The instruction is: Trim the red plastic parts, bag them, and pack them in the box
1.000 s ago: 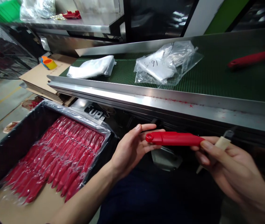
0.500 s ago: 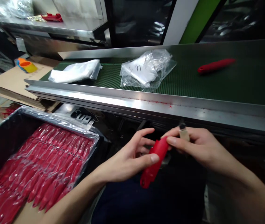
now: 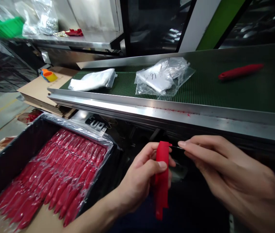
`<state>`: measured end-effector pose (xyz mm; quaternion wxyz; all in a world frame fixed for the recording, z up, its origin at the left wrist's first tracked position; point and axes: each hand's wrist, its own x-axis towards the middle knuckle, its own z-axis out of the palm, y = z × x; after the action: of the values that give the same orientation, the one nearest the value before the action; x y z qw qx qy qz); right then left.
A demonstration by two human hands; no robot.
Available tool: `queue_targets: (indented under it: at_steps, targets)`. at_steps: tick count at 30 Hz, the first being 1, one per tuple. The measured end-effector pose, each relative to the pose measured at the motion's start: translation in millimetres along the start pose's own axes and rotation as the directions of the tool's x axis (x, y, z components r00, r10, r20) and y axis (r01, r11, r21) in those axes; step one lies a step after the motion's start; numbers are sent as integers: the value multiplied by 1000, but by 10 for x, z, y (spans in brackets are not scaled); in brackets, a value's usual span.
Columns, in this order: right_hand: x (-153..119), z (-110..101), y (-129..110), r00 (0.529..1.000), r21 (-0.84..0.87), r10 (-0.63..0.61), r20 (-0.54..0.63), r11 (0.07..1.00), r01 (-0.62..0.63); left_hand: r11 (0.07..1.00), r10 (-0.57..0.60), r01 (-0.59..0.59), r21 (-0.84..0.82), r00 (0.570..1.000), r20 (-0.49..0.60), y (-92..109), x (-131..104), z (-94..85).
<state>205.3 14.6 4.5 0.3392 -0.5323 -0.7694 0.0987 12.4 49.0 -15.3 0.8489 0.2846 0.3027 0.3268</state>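
Observation:
My left hand (image 3: pixel 141 176) is closed around a red plastic handle piece (image 3: pixel 162 174), thumb on its face and fingers behind. The piece stands nearly upright, its notched end down. At its top edge sits a small red bit. My right hand (image 3: pixel 227 171) is closed in a pinch at the right. A thin blade (image 3: pixel 176 147) pokes out from its fingertips toward that top edge; the knife's grip is hidden in the hand. I cannot tell whether blade and plastic touch. To the left, a plastic-lined bin (image 3: pixel 98 136) holds rows of similar red pieces (image 3: pixel 64 174) under clear film.
A green conveyor belt (image 3: pixel 125 82) with a metal rail (image 3: pixel 132 106) runs across ahead. On it lie a white bag bundle (image 3: pixel 92 80), a crumpled clear bag (image 3: pixel 163 76) and another red piece (image 3: pixel 240 72). Flat cardboard (image 3: pixel 34 85) carries a tape roll (image 3: pixel 50 76). A fan (image 3: pixel 0 61) stands far left.
The red piece has turned more upright in my left hand. My right hand has let go of it and moved right, with the knife's blade now at the top edge. The view has shifted left.

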Motion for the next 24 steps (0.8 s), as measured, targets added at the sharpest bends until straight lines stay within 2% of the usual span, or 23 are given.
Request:
queue_targets:
  at_steps: [6, 11, 24]
  targets:
    - [22, -11, -64, 996, -93, -91, -5, 992, 90, 998, 7, -4, 64, 999, -41, -8, -59, -3]
    - [4, -23, -73, 993, -125, -115, -17, 986, 112, 999, 11, -10, 52, 1000, -15, -3, -87, 3]
    - [-52, -38, -36, 996, -117, -91, 9, 989, 91, 999, 37, -37, 7, 999, 39, -91, -90, -6]
